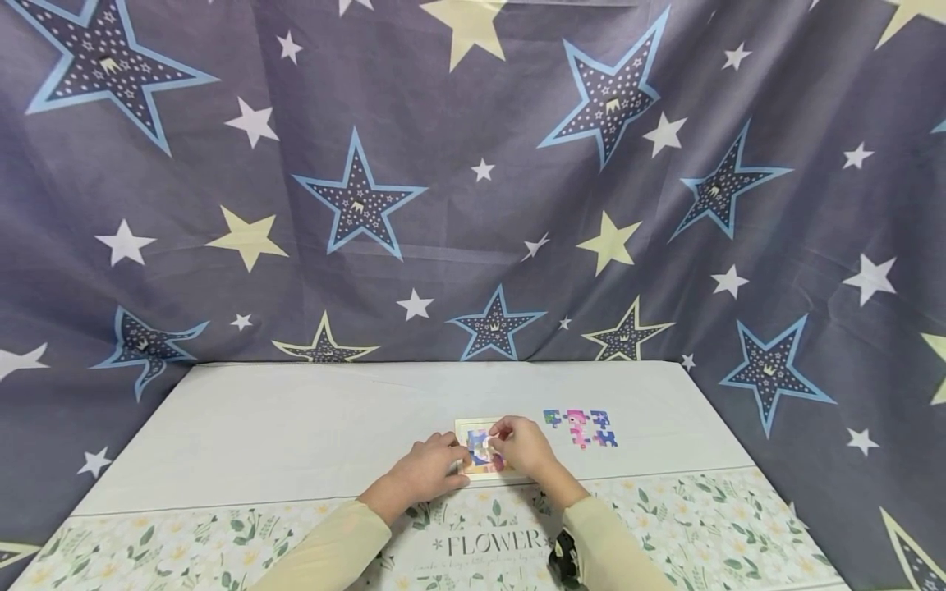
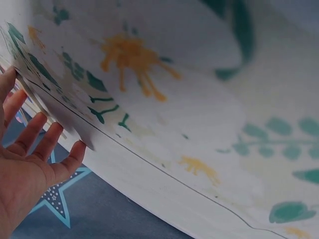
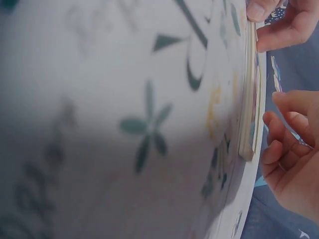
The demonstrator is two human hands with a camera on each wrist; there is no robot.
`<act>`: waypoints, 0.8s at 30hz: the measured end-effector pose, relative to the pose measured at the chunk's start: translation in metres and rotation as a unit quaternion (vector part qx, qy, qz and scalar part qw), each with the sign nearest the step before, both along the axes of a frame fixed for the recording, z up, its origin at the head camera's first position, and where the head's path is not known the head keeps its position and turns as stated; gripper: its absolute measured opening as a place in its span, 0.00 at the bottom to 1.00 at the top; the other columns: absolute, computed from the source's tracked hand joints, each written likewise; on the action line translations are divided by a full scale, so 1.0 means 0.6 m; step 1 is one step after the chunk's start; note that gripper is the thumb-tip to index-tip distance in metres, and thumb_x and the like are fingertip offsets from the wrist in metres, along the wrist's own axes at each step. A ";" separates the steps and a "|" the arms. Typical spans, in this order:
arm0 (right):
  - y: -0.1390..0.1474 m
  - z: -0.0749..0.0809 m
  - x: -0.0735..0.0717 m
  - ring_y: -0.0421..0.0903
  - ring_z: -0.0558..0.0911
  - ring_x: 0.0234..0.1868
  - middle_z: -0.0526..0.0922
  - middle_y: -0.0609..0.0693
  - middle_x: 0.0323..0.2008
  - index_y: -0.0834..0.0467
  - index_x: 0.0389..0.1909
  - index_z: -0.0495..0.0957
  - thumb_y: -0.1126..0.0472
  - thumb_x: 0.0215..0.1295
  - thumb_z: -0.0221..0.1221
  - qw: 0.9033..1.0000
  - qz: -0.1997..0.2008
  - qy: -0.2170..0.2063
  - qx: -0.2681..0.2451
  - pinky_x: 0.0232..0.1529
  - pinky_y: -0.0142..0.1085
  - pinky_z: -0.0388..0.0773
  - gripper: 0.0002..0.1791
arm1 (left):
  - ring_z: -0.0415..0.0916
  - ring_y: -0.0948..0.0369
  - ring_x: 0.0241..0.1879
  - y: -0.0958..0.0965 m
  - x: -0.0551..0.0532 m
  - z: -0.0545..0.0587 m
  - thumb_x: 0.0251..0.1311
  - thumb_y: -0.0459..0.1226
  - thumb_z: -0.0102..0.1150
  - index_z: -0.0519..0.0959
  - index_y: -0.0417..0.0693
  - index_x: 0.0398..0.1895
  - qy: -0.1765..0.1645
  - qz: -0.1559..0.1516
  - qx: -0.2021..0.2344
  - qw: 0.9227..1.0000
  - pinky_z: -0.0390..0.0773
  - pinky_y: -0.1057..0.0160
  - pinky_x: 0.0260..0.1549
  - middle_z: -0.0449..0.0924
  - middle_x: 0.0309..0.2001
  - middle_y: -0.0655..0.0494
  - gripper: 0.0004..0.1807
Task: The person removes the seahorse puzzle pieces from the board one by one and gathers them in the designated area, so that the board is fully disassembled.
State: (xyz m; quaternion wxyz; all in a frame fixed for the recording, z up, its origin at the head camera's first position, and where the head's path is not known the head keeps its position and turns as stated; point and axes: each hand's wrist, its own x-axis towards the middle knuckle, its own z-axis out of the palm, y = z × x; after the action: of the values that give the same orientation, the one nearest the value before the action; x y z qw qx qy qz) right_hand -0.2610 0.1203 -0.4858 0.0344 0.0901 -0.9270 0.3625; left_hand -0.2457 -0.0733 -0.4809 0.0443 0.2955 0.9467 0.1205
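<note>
Head view, going left to right: left hand (image 1: 429, 468) has its fingers apart, touching the left end of a pale, thin-rimmed rectangular puzzle tray (image 1: 473, 422) on the white, flower-printed surface (image 1: 296, 435). Tray's got a partly assembled blue-and-yellow picture (image 1: 476, 442) in it; right end's hidden, so can't call its long axis. Right hand (image 1: 526, 447) is pinching a small, thin jigsaw piece (image 3: 275, 74) over the tray, and it's the nearer hand to the loose pink-and-blue cardboard-looking pieces (image 1: 577, 420) off to the right.
</note>
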 end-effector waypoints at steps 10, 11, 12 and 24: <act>0.017 0.002 0.004 0.39 0.71 0.24 0.76 0.47 0.26 0.57 0.31 0.79 0.63 0.59 0.61 1.000 -0.011 -0.014 -0.006 0.25 0.30 0.69 0.02 | 0.69 0.62 0.44 -0.002 0.000 -0.001 0.57 0.53 0.59 0.79 0.61 0.44 0.003 0.002 -0.001 1.000 0.74 0.50 0.46 0.73 0.45 0.61 0.14; 0.019 0.003 0.005 0.40 0.71 0.24 0.77 0.47 0.26 0.57 0.31 0.79 0.63 0.59 0.61 1.000 -0.011 -0.014 -0.005 0.25 0.30 0.69 0.02 | 0.69 0.62 0.45 -0.002 0.000 -0.002 0.57 0.53 0.59 0.79 0.61 0.44 0.003 0.003 -0.002 1.000 0.74 0.49 0.47 0.73 0.46 0.61 0.14; 0.021 0.003 0.005 0.40 0.71 0.24 0.77 0.47 0.26 0.57 0.31 0.79 0.63 0.59 0.61 1.000 -0.010 -0.014 -0.006 0.25 0.31 0.69 0.02 | 0.69 0.62 0.45 -0.002 0.000 -0.002 0.57 0.53 0.59 0.79 0.61 0.44 0.002 0.004 -0.003 1.000 0.74 0.49 0.47 0.73 0.46 0.61 0.14; 0.046 0.000 0.008 0.40 0.72 0.28 0.77 0.47 0.27 0.56 0.31 0.80 0.62 0.59 0.61 0.999 -0.032 -0.014 0.005 0.29 0.32 0.71 0.02 | 0.68 0.63 0.43 -0.001 0.002 -0.004 0.56 0.53 0.59 0.79 0.62 0.43 0.002 0.010 0.004 1.000 0.74 0.51 0.47 0.72 0.44 0.62 0.14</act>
State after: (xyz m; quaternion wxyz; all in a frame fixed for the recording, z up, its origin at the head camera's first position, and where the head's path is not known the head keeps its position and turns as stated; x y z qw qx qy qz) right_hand -0.2563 0.1476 -0.4859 0.0324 0.0554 -0.9317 0.3574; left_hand -0.2448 -0.0738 -0.4833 0.0396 0.2863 0.9492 0.1244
